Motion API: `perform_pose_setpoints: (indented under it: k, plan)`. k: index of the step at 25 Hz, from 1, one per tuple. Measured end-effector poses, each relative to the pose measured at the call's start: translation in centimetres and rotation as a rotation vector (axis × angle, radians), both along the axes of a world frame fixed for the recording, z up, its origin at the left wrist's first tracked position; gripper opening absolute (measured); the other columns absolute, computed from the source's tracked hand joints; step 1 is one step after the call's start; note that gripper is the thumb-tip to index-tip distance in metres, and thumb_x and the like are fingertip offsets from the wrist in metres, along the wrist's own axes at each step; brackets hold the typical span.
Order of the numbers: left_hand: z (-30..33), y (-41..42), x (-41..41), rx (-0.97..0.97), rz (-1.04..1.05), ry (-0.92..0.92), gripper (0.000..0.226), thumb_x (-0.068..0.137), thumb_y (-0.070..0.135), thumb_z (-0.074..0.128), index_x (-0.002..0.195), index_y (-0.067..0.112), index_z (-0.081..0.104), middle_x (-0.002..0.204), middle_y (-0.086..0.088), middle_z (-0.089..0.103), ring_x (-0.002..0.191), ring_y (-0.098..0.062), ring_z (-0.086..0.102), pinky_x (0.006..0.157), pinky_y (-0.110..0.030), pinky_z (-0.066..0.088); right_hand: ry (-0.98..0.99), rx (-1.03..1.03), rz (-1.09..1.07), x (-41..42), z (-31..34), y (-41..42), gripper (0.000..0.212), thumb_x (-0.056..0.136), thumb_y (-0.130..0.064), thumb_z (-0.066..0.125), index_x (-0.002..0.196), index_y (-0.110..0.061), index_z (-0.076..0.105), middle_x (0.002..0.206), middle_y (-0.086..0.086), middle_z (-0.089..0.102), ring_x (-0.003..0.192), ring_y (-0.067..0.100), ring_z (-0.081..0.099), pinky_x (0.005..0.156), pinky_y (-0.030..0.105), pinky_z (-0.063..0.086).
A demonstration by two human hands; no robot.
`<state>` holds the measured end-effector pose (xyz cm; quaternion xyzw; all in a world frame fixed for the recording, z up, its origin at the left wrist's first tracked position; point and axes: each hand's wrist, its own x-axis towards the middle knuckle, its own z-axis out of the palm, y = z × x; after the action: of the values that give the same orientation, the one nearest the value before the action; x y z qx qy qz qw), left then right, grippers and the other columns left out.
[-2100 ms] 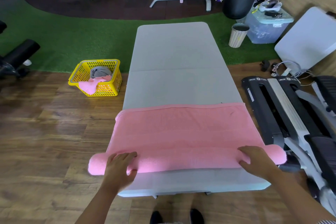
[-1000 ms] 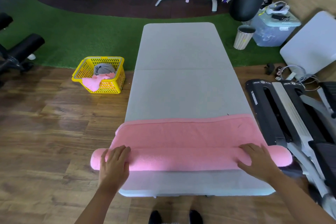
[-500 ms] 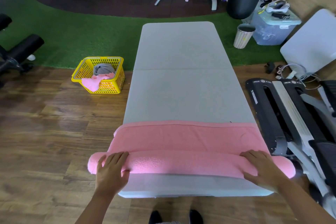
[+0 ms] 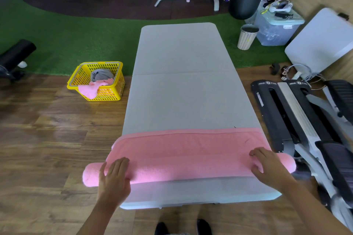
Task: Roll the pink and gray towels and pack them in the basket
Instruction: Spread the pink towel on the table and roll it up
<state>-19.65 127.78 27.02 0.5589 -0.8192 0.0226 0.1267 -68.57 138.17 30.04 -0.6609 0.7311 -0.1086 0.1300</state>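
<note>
Pink terry towel (image 4: 188, 150): one, half rolled, long axis left-right across the grey folding desk's (image 4: 183, 86) near end. One yellow plastic basket (image 4: 96, 81) on the floor, left, holding one grey towel (image 4: 101, 75) and one pink cloth (image 4: 89, 89). Left hand (image 4: 114, 176) and right hand (image 4: 267, 164) press flat-fingered on the roll.

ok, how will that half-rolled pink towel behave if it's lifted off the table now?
Probably floppy: the pink towel is soft terry, and its roll ends overhang the table unsupported. It would likely unroll, since a flat stretch remains. Looks light; both hands, left hand and right hand, press it flat.
</note>
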Motion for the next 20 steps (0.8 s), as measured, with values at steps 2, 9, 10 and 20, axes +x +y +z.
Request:
perform_pose_setpoints:
  k: [2,9,10,20]
  plan:
    - [-0.4,0.6,0.1,0.014,-0.082,-0.012,0.053,0.064,0.022,0.053,0.116,0.013,0.058,0.115,-0.004,0.064,0.108,-0.02,0.058,0.101,-0.055,0.034,0.015,-0.016,0.01,0.0,-0.4,0.5,0.045,0.071,-0.028,0.06,0.114,-0.013,0.061,0.112,-0.001,0.06,0.105,0.024,0.057,0.101,0.037,0.034]
    - [1.0,-0.5,0.5,0.217,-0.116,-0.011,0.052,0.059,0.029,0.061,0.111,0.022,0.062,0.097,0.008,0.071,0.087,-0.016,0.069,0.09,-0.052,0.047,-0.009,0.319,-0.05,-0.6,0.6,-0.2,0.058,0.076,-0.038,0.064,0.13,-0.022,0.049,0.132,-0.009,0.053,0.12,0.012,0.048,0.107,0.026,0.03]
    - [1.2,-0.9,0.9,0.225,-0.143,-0.024,0.05,0.063,0.032,0.056,0.111,0.023,0.062,0.097,0.008,0.071,0.087,-0.016,0.069,0.09,-0.051,0.048,-0.007,0.364,-0.054,-0.6,1.0,-0.5,0.056,0.079,-0.038,0.062,0.131,-0.022,0.049,0.133,-0.009,0.052,0.121,0.012,0.047,0.106,0.026,0.031]
    - [1.4,-1.1,-0.4,0.12,-0.024,-0.003,0.076,0.044,0.024,0.086,0.113,0.006,0.06,0.11,-0.008,0.067,0.1,-0.026,0.064,0.094,-0.059,0.042,0.099,0.129,-0.009,2.3,0.7,-1.5,0.056,0.076,-0.034,0.064,0.127,-0.014,0.054,0.128,0.001,0.056,0.12,0.021,0.05,0.105,0.036,0.035]
